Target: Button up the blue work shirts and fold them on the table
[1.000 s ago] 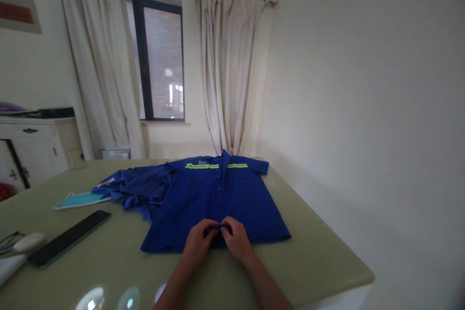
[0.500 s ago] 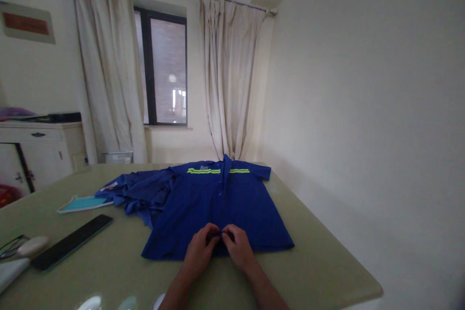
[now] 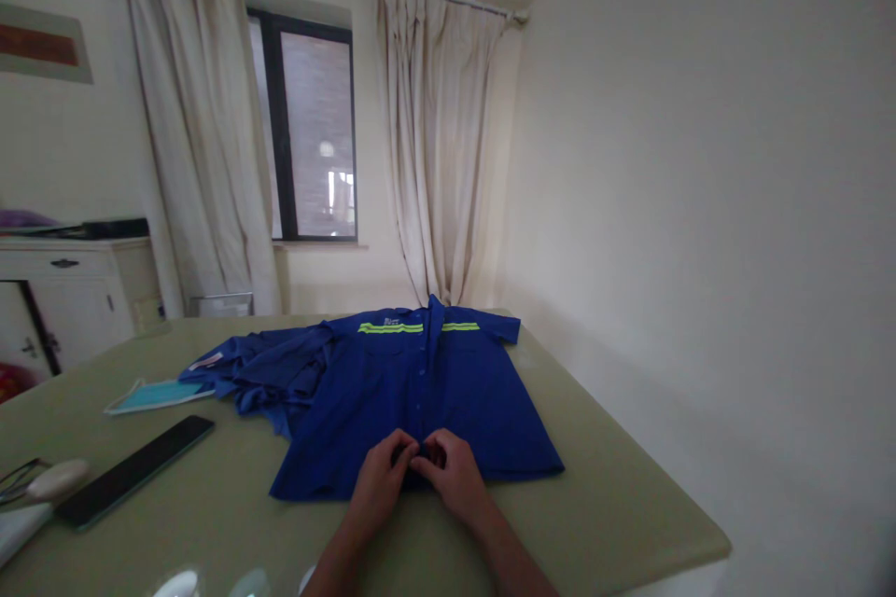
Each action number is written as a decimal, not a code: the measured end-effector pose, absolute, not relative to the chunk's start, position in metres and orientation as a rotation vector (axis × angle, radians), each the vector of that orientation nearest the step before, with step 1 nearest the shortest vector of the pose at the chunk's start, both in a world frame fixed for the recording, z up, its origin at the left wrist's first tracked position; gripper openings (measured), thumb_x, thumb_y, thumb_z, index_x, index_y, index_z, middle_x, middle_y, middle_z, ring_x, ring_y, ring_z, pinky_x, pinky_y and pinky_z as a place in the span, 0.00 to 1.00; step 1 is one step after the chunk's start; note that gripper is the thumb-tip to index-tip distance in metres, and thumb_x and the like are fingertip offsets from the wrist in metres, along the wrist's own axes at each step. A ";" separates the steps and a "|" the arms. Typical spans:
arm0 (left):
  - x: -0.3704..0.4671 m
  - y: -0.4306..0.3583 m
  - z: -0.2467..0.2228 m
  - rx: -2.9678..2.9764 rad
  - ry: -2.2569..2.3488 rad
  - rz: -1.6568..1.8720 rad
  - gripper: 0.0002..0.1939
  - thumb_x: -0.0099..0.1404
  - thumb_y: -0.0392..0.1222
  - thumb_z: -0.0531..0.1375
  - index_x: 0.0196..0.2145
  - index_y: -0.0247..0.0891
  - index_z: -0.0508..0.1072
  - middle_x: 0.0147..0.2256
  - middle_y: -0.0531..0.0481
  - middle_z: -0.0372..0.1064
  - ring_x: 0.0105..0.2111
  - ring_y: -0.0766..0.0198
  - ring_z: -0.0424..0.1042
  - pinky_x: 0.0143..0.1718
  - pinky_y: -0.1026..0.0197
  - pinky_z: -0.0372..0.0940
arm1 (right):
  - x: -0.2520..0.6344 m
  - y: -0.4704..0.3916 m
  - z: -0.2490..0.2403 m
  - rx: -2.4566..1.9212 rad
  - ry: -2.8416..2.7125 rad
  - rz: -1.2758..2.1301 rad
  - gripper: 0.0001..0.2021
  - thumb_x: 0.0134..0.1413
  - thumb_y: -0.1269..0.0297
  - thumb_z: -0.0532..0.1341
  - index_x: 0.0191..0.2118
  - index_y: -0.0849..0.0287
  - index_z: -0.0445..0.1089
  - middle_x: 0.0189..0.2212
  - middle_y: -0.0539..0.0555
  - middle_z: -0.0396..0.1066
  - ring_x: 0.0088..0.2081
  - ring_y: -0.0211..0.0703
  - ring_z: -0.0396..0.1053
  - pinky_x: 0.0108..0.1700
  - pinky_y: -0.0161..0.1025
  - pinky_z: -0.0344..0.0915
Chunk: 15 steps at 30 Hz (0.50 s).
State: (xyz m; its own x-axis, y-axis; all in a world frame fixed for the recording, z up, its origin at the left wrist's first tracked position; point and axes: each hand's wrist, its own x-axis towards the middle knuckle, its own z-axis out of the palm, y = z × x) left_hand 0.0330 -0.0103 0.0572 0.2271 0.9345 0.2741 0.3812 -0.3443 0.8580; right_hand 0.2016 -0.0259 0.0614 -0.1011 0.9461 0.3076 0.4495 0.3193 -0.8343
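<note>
A blue short-sleeved work shirt (image 3: 469,401) with yellow-green stripes across the chest lies spread front up, its collar toward the far side. At the lower end of its button front, my left hand (image 3: 382,473) pinches the cloth between thumb and fingers. My right hand (image 3: 454,468) is curled against it from the other side, also pinching at the front edge, thumb tip close to the left fingertips. The bit of cloth between the fingertips, and any button there, is mostly hidden. Several small buttons run up the front.
A crumpled blue garment (image 3: 273,373) lies against the shirt's left side. Further left are a light-blue face mask (image 3: 158,396), a long black keyboard-like slab (image 3: 136,471), a pale computer mouse (image 3: 60,479) and glasses (image 3: 21,482). The green table (image 3: 616,504) runs along a wall.
My right thumb and fingers have shifted slightly left, closer to the left fingertips. The view has turned a little; the shirt lies as before.
</note>
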 end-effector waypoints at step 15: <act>0.032 -0.007 0.056 1.725 1.027 1.170 0.15 0.65 0.54 0.60 0.41 0.40 0.77 0.38 0.48 0.78 0.40 0.56 0.74 0.45 0.58 0.66 | 0.200 -0.027 0.066 -1.135 -1.648 0.577 0.03 0.57 0.70 0.63 0.33 0.56 0.69 0.31 0.49 0.69 0.35 0.42 0.68 0.39 0.35 0.61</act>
